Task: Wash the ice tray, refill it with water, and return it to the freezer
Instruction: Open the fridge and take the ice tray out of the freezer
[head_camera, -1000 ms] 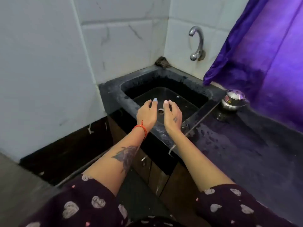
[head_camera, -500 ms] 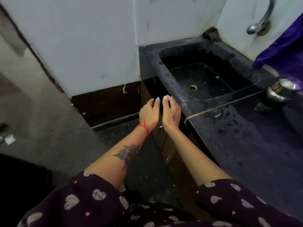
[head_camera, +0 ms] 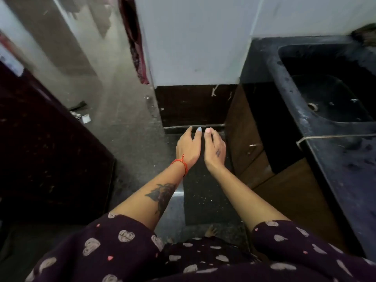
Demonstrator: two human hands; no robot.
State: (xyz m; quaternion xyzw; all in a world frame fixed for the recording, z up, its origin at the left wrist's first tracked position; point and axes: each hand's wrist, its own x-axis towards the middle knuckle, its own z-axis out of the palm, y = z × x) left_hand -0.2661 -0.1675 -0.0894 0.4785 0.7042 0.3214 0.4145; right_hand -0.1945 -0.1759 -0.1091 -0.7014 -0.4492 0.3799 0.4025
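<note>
Nearest, at 6 o'clock: patterned sleeves (head_camera: 114, 247), forearms extended. Centre: left hand (head_camera: 188, 146) and right hand (head_camera: 215, 148) side by side, fingers relaxed, grasping nothing. At 9 o'clock: dark cabinet face (head_camera: 46, 139), possibly the fridge. At 2 o'clock: black sink (head_camera: 325, 94), basin bare. Ice tray not in view. Judged step: fetching tray from freezer; advisable to turn fully toward 9 o'clock, then lift tray level. No legible brands, labels or writing.

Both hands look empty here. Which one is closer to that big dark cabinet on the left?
Probably the left hand: it is on the side of the dark cabinet, while the right hand is nearer the sink. Both are empty.
</note>
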